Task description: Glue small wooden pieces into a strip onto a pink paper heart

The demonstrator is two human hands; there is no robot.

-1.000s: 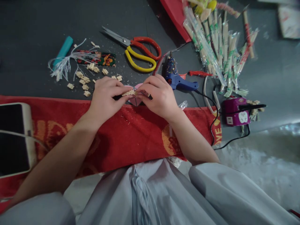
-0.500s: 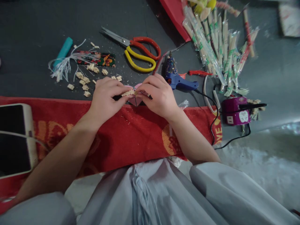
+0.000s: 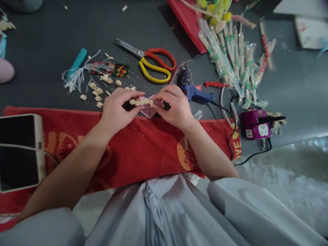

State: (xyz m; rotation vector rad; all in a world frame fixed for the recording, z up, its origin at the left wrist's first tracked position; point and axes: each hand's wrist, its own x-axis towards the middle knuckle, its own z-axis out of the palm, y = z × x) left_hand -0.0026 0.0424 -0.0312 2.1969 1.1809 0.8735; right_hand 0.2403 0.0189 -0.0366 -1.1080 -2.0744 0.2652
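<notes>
A short, pale, bumpy strip, apparently made of small straw-coloured pieces, is held level above the towel's far edge. My right hand pinches its right end between thumb and fingers. Around its left part, the thumb and index finger of my left hand are parted, with the strip showing between them. Just behind and below lies a pink heart-shaped piece with dark lines across it, partly covered by my fingers. Small pale wooden bits lie scattered left of my left hand. A blue glue gun rests beyond my right hand.
Scissors with red and yellow handles lie beyond my hands. Wrapped sticks are heaped at the upper right. A purple plug block with black cable sits right. A tablet lies on the red towel at left.
My left thumb and index finger have spread apart, so more of the pale strip shows. My right hand keeps its pinch. The view has shifted slightly.
</notes>
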